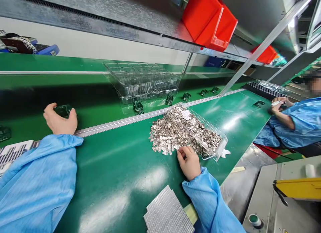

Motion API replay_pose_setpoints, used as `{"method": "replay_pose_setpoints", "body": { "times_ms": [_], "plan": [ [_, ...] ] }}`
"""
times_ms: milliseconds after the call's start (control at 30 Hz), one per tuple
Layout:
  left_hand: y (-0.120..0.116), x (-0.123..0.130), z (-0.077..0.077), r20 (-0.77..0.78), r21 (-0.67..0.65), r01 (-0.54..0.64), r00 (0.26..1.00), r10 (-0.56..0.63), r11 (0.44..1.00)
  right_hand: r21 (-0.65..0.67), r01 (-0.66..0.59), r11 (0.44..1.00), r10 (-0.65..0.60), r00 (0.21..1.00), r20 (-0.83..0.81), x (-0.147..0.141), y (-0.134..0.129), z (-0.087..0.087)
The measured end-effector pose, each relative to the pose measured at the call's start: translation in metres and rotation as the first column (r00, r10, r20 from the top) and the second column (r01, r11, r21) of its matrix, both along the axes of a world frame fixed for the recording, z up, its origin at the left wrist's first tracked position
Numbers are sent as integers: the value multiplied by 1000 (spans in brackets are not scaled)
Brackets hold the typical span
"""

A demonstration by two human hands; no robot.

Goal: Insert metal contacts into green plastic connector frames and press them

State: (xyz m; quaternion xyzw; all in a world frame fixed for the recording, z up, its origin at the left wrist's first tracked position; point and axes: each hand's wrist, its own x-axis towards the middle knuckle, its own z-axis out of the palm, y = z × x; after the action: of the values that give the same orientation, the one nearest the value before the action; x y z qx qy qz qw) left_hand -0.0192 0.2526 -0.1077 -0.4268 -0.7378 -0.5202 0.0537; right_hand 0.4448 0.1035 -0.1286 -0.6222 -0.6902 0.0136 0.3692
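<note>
On the dark green belt at the left, my left hand curls its thumb and fingers around a small green circuit board assembly. My fingers partly cover that board. At the near edge of a heap of small silvery metal pieces, my right hand is closed in a pinch. A tiny metal piece shows at its fingertips, mostly hidden. The heap spills out of a clear plastic tray that lies on the green table.
Clear blister trays stand on the belt behind the heap. Several board assemblies sit along the belt. A grey gridded sheet lies near my right sleeve. Red bins hang overhead. Another person works at the right.
</note>
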Motion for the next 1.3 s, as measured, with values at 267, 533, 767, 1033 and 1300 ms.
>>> {"method": "replay_pose_setpoints", "body": {
  "times_ms": [267,533,767,1033,1300],
  "plan": [
    [-118,127,-10,-81,-126,565,813,-576,815,50,83,995,-78,992,-98,11,-11,1],
    [-186,134,-11,-13,-375,679,676,-736,631,-205,126,971,-82,974,210,17,-54,14],
    [-164,120,-4,56,-491,715,596,-801,498,-291,183,939,-77,937,341,9,-69,37],
    [-216,191,4,713,187,938,75,-697,292,-325,-228,918,-118,624,-772,-36,-139,68],
    [-260,247,7,710,293,953,-162,-685,78,-157,-8,988,-111,673,-732,-72,-176,51]
  ]
}}
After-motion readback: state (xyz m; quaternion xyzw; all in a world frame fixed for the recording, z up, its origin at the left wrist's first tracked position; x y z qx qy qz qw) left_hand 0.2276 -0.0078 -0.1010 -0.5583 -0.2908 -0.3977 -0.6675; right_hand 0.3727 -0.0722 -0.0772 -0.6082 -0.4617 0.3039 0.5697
